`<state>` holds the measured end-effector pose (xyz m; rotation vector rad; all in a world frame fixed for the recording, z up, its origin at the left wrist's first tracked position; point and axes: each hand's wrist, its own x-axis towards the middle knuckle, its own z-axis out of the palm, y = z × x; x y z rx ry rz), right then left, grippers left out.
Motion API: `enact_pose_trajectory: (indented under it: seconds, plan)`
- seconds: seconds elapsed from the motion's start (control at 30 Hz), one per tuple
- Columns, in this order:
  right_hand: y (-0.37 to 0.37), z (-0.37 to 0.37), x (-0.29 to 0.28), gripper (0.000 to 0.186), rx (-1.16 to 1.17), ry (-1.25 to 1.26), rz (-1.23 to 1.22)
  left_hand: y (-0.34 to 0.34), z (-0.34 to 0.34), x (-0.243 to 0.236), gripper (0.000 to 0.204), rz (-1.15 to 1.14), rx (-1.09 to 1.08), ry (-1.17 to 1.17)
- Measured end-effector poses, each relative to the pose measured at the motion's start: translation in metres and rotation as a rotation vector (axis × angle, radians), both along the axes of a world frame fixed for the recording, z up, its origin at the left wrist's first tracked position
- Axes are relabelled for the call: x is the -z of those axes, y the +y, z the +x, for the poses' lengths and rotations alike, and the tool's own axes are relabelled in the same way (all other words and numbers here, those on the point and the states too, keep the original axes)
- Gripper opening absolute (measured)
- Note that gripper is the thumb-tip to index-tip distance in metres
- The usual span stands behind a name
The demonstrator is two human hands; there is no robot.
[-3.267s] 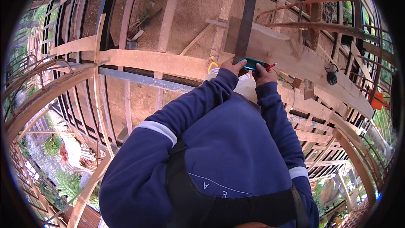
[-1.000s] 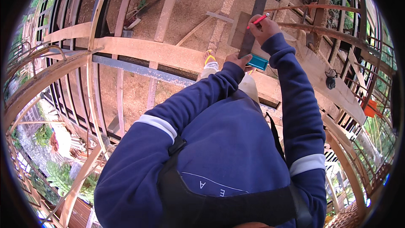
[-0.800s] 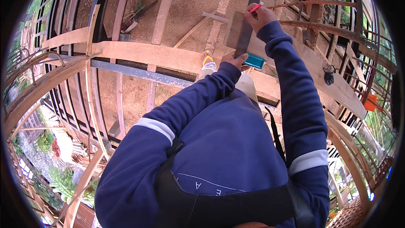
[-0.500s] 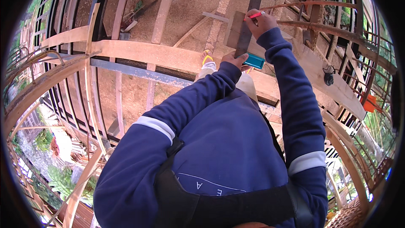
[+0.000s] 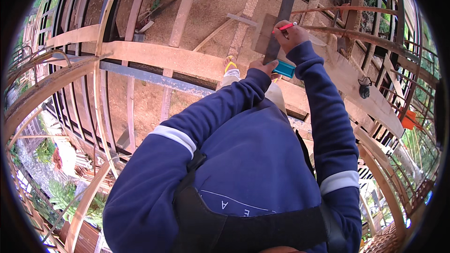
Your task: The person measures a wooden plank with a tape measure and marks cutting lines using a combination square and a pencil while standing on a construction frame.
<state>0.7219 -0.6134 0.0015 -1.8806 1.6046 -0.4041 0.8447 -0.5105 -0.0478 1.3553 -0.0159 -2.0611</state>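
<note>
Grip of R hand is closed round 1 red pencil (poss. a pen), slanted w/ tip to the L, at or nr the L edge of the dark blade; can't make out if it touches wood. Grip of L hand, below & L of the R one, is clasped on the try square nr where blade meets teal stock. So the square lies w/ stock just R of the L grip, blade running up under & past the R grip, over a wide plank stretching off to the R.

For a clean stroke along the blade, prob. best to keep stock snug w/ the L grip, L fingertips clear of the ruling edge, pencil at 1 steady lean, 1 light pass; a rocking stock would likely skew the line.

Count: 2 hands, 1 pencil, 1 square (1 blade, 1 stock), 1 plank under it. On the plank, well R of & below the R grip: 1 black looped item; further R, 1 orange item. L of the L grip: 1 yellow sandal seen clearly, by 1 long beam.
</note>
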Motion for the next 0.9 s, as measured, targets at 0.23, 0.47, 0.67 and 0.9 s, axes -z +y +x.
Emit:
enact_pose_trajectory:
  seconds: [0.23,0.47,0.67,0.9]
  plan:
    - [0.028,0.006,0.002,0.013,-0.033,-0.084,0.043,0.0,-0.002,0.001,0.022,0.021,-0.008,0.009]
    - [0.04,0.012,0.001,0.017,-0.161,-0.039,0.09,0.018,-0.001,0.071,0.031,-0.82,0.308,-0.449]
    - [0.0,0.001,0.003,0.018,-0.005,-0.007,-0.066,0.0,0.0,0.003,0.03,-0.002,0.035,0.04]
    - [-0.033,-0.006,0.012,0.017,0.047,0.069,-0.242,-0.002,0.0,-0.005,0.03,-0.015,0.003,0.025]
